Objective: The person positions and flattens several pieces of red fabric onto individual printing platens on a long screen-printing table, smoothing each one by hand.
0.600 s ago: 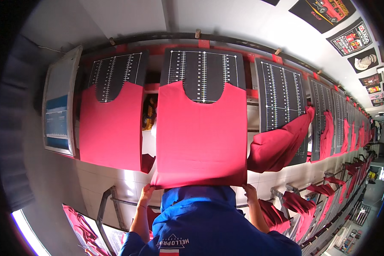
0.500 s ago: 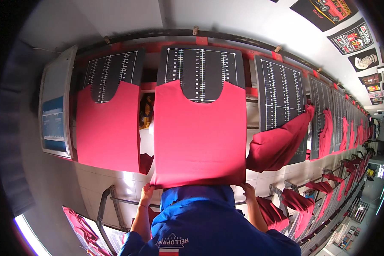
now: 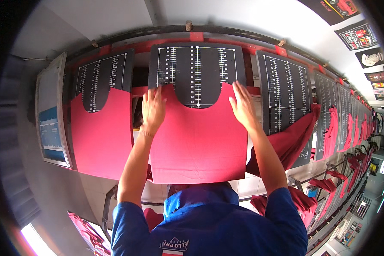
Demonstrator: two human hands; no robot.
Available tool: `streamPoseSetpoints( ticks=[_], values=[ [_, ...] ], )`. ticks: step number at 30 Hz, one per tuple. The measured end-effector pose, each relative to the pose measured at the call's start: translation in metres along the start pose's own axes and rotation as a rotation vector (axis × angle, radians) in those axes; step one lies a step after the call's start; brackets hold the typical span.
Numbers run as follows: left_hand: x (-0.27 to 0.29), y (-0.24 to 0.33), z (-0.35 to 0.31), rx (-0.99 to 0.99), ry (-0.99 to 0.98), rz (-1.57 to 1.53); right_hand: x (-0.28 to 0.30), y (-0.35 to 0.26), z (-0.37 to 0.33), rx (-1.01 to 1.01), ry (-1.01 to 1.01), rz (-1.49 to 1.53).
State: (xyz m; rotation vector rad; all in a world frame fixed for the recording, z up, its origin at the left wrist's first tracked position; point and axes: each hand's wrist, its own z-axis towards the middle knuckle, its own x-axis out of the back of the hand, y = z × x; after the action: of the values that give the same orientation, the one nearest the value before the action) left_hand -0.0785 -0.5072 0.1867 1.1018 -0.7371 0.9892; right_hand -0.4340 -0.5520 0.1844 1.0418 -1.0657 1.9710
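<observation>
A red shirt panel (image 3: pixel 198 145) with a scooped neckline lies over the black board (image 3: pixel 211 77), whose top shows white ruler lines. My left hand (image 3: pixel 152 109) rests at the panel's left shoulder, its fingers stretched toward the far end. At the right shoulder, my right hand (image 3: pixel 244 106) has its fingers extended along the edge of cloth and board. Neither hand grips anything. Light creases cross the lower part of the panel, and its near edge hangs at the board's near end, close to my blue shirt.
Another red panel (image 3: pixel 100 136) covers the board to the left, beside a framed screen (image 3: pixel 53 115) leaning at the far left. On the right-hand board (image 3: pixel 286 91) a red cloth (image 3: pixel 288 145) is bunched up. Similar boards with red cloths recede rightward.
Both hands have let go of the panel's near corners and moved far up to its shoulders. The panel's near edge has creased slightly.
</observation>
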Motion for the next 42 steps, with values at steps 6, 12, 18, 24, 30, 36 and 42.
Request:
streamPoseSetpoints(
  ticks=[6, 12, 18, 24, 30, 36, 42],
  values=[
    [-0.017, -0.014, 0.037, -0.024, -0.062, -0.079, -0.004, 0.019, 0.029, -0.034, -0.12, -0.121],
    [-0.015, -0.037, 0.041, -0.184, -0.011, -0.114, -0.002, 0.027, 0.034, 0.019, -0.007, 0.178],
    [-0.011, -0.043, 0.053, -0.142, -0.114, -0.083, -0.009, 0.031, 0.042, 0.028, -0.063, 0.089],
    [-0.013, -0.045, 0.06, -0.198, -0.149, -0.069, -0.012, 0.031, 0.044, 0.014, -0.109, 0.021],
    [-0.014, -0.046, 0.053, -0.16, -0.09, 0.046, -0.016, 0.03, 0.045, -0.053, -0.15, -0.067],
    [0.003, -0.045, -0.098, 0.554, -0.021, -0.561, -0.007, -0.016, 0.009, -0.079, 0.006, -0.028],
    [0.015, -0.042, -0.242, 1.261, -0.264, -0.974, 0.003, -0.083, -0.076, 0.322, -0.515, 0.045]
  ],
)
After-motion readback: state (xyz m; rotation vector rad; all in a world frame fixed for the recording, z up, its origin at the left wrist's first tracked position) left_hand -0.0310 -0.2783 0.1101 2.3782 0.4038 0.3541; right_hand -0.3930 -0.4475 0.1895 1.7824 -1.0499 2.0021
